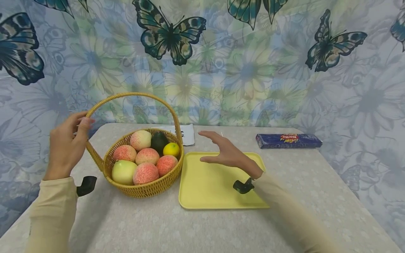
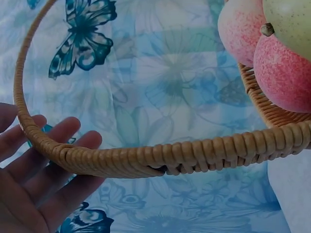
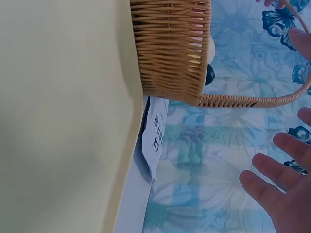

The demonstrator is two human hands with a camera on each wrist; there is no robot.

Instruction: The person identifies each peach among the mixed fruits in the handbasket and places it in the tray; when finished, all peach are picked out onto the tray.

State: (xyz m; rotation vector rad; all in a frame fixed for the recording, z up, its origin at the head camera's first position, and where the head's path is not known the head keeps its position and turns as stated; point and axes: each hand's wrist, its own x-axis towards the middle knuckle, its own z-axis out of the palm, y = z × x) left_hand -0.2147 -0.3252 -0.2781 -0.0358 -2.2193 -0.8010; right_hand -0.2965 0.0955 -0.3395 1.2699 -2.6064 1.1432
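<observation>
A wicker basket (image 1: 143,191) with a tall arched handle (image 1: 133,94) stands on the table's left half. In it lie several peaches (image 1: 146,173), a pale green pear (image 1: 124,172), a dark avocado (image 1: 159,141) and a lemon (image 1: 171,149). My left hand (image 1: 67,140) is at the handle's left side; the left wrist view shows its loosely extended fingers (image 2: 65,194) behind the handle. Above the yellow tray (image 1: 202,189), right of the basket, my right hand (image 1: 227,153) hovers with thumb and fingers spread, holding nothing.
At the back right of the table lies a blue Barilla pasta box (image 1: 288,141). A white printed packet (image 1: 188,134) lies behind the basket. The table (image 1: 142,225) backs onto a butterfly-patterned cloth (image 1: 218,80).
</observation>
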